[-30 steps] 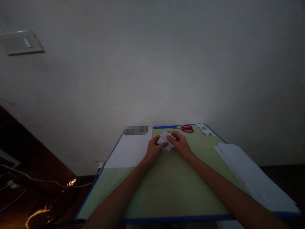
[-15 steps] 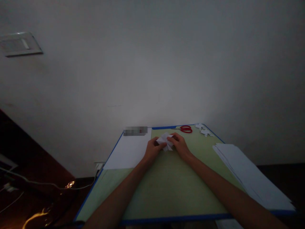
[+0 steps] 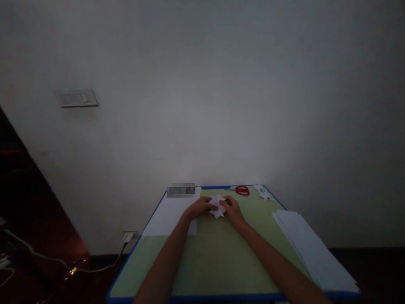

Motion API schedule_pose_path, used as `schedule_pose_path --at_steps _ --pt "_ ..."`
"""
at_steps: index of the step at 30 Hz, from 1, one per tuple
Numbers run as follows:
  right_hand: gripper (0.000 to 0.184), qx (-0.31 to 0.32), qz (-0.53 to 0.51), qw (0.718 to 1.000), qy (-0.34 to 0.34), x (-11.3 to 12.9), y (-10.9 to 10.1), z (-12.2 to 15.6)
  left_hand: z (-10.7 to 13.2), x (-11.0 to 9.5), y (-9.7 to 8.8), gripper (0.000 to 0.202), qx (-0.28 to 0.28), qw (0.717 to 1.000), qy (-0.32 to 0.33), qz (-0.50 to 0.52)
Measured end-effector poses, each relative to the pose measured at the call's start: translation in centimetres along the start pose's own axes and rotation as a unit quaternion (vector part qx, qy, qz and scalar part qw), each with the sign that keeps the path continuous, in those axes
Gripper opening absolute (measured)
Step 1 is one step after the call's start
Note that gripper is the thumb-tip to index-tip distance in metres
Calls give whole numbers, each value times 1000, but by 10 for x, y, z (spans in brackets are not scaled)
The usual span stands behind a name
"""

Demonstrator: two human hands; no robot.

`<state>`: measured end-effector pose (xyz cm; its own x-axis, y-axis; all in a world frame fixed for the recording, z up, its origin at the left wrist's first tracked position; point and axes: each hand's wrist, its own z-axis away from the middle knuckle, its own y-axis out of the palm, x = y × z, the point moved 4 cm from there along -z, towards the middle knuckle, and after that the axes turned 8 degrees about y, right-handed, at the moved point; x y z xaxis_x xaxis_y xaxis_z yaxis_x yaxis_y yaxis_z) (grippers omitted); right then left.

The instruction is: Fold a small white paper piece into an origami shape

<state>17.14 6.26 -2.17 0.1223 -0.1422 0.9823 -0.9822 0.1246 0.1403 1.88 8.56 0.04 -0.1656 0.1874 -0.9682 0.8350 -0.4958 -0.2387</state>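
Between my hands, over the far middle of the table, is a small folded white paper [image 3: 217,210] with several pointed flaps, like an origami piece. My left hand [image 3: 202,206] grips its left side, thumb across the front. My right hand [image 3: 232,207] pinches the right edge, with the thumb pressed on the face of the paper. The fingers behind the paper are partly hidden. Just beyond my right hand lie red-handled scissors [image 3: 242,191], blades to the left.
Folded white paper pieces [image 3: 265,196] lie at the table's far right corner. A stack of white sheets [image 3: 311,249] runs along the right edge. To the left is a white sheet [image 3: 161,219] with a blurred-out object [image 3: 181,190] on it. A wall stands behind the green table [image 3: 228,270].
The camera view has tilted up, so the table sits lower in the picture. Both hands still hold the folded paper, which shows more of its points spread; my left hand's grip has shifted slightly.
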Motion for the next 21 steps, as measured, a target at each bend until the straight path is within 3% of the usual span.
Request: schedule_pose_path --at_steps 3,10,16,21 --pt "27 6 7 1000 -11 2 2 3 3 2 -2 34 -25 999 28 -13" --pt "21 19 16 1000 -2 2 8 2 26 16 -4 29 -155 983 90 -43" --pt "18 9 -16 1000 -8 3 8 -1 26 16 1 30 -149 977 141 -60" --pt "23 12 -39 999 5 8 5 -1 21 13 -3 32 -185 972 143 0"
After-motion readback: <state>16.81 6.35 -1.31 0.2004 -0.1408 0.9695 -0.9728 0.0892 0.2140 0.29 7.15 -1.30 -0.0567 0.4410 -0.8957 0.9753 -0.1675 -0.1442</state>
